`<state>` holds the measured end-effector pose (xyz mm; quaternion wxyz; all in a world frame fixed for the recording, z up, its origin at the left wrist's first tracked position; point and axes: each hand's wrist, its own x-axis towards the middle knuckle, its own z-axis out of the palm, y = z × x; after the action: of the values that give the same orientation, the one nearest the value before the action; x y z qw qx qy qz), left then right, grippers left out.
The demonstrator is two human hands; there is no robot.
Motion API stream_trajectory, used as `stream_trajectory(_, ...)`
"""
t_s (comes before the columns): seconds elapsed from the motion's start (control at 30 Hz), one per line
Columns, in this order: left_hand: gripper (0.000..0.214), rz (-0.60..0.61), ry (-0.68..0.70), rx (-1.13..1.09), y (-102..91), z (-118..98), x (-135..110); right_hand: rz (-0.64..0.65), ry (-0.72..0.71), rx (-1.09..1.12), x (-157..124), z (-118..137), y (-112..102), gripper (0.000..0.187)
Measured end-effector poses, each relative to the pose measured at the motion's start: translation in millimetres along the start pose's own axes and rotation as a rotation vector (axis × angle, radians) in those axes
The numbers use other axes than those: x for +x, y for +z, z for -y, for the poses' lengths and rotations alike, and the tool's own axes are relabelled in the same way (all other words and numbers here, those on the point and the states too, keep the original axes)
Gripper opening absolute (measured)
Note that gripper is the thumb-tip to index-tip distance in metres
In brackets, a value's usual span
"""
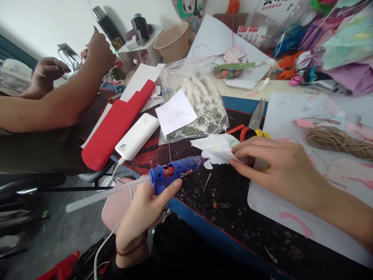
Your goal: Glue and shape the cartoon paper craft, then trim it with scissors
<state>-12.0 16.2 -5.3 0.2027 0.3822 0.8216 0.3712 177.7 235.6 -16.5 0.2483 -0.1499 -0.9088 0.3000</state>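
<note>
My left hand [151,206] is wrapped round a blue glue gun [177,170], whose clear glue stick [107,193] sticks out at the back. The nozzle points right, close to a white paper cutout [217,147] with a scalloped edge; whether it touches is unclear. Between thumb and fingers, my right hand [271,163] pinches the right end of that cutout, just above the dark tabletop. Orange-handled scissors [256,116] lie behind my right hand, which partly hides them.
A clear plastic bag [189,83] of white cords, a white power bank [137,136] and red corrugated card [119,122] lie ahead. Twine [340,143] and pink scraps rest on white paper at right. Another person's arm [64,99] reaches in from the left.
</note>
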Motion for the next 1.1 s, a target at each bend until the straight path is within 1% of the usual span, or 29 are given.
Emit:
stream_trajectory(0.07, 0.031, -0.042, -0.004, -0.001, 3.6, -4.5, 4.3, -0.007, 0.003, 0.000, -0.4, 0.4, -0.5, 0.015)
stream_trajectory(0.13, 0.029, -0.044, 0.008, 0.028, 6.4, -10.8, 7.7, -0.015, 0.006, -0.006, -0.9, 0.8, -0.9, 0.015)
stream_trajectory(0.23, 0.028, 0.002, 0.056, 0.153, 7.2, -17.9, 6.6, -0.016, 0.008, -0.006, -1.3, 0.9, -1.2, 0.016)
stream_trajectory(0.33, 0.029, -0.032, 0.086, 0.256, 6.6, -18.2, 0.7, -0.017, 0.001, -0.010, -1.2, 0.9, -0.9, 0.016)
stream_trajectory(0.47, 0.027, -0.070, 0.103, 0.270, 10.2, -15.7, -4.4, -0.025, -0.006, -0.011, -0.5, 1.6, -0.4, 0.016)
stream_trajectory(0.53, 0.029, -0.072, 0.108, 0.274, 13.7, -15.7, -6.3, -0.023, -0.009, -0.010, -0.1, 1.8, -0.3, 0.016)
stream_trajectory(0.67, 0.026, 0.034, 0.143, 0.205, 19.6, -17.8, -10.4, -0.035, -0.030, -0.010, -0.3, 0.7, 0.6, 0.016)
stream_trajectory(0.83, 0.022, -0.042, 0.102, 0.210, 24.2, -17.0, -15.0, -0.047, -0.036, 0.016, -1.5, -1.5, 2.1, 0.015)
stream_trajectory(1.0, 0.024, 0.003, 0.105, 0.200, 26.0, -17.9, -19.1, -0.041, -0.028, 0.007, -1.9, -1.2, 1.2, 0.015)
stream_trajectory(1.03, 0.025, -0.004, 0.111, 0.208, 25.0, -19.1, -18.5, -0.044, -0.029, 0.005, -1.9, -1.0, 1.0, 0.016)
stream_trajectory(1.1, 0.028, -0.056, 0.118, 0.231, 21.7, -21.3, -16.5, -0.044, -0.029, 0.002, -2.2, -0.9, 0.6, 0.016)
